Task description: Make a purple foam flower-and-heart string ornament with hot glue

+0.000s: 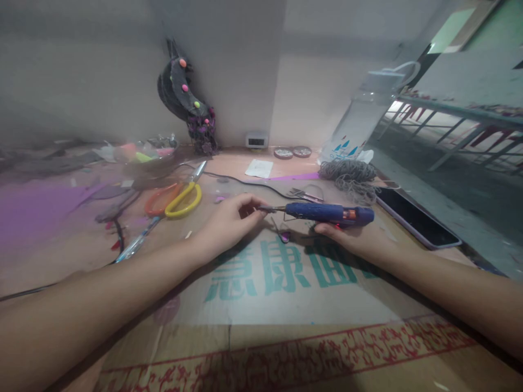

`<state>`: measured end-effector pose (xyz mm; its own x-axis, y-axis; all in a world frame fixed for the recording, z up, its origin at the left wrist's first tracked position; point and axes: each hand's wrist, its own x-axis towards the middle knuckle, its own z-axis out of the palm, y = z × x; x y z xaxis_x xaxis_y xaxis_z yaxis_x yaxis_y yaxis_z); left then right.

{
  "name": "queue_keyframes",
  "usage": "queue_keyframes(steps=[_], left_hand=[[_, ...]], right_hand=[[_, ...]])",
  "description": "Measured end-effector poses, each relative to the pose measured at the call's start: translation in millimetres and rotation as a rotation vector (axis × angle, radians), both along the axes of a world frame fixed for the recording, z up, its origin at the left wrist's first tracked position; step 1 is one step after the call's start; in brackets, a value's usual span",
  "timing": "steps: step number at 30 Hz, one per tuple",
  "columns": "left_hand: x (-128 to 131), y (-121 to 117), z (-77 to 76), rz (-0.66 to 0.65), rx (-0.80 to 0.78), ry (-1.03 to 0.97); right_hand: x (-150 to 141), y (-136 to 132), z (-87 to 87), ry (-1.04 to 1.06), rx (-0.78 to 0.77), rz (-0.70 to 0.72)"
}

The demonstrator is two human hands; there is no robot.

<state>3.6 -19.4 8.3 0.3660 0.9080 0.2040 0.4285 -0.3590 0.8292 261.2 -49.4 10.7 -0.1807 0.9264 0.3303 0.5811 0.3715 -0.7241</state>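
Note:
A dark blue hot glue gun (316, 211) lies level in my right hand (347, 235), its metal nozzle pointing left. A small red light glows on its underside. My left hand (232, 219) has thumb and fingers pinched right at the nozzle tip, around a small dark piece (265, 208) whose kind I cannot make out. Just below the nozzle, a small purple scrap (285, 237) with a thin dark strand lies on the printed board (261, 305). Scissors (180, 200) with orange and yellow handles rest left of my left hand.
Behind stand a grey decorated crescent (180, 87), a small digital clock (256, 141) and a clear water bottle (351, 120). Grey yarn (349, 174) and a phone (417, 218) lie at the right. A black cord (253, 184) crosses behind my hands; a pen (138, 239) lies left.

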Motion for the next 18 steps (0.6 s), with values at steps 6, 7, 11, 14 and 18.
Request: queue_keyframes(steps=[6, 7, 11, 14, 18], left_hand=[[-0.6, 0.6, -1.3, -0.002, 0.0, -0.004], [-0.8, 0.5, -1.3, 0.001, 0.004, -0.001], [-0.7, 0.1, -0.6, 0.005, 0.001, 0.015], [-0.3, 0.0, 0.1, -0.001, 0.003, 0.02], [-0.1, -0.1, 0.6, -0.006, -0.001, 0.001]], right_hand=[[-0.4, 0.5, 1.0, 0.026, -0.024, 0.013], [-1.1, 0.1, 2.5, 0.017, -0.042, 0.019], [-2.3, -0.7, 4.8, 0.003, -0.063, 0.015], [-0.8, 0.4, 0.9, 0.017, -0.023, -0.001], [1.2, 1.7, -3.9, 0.027, -0.019, 0.0]])
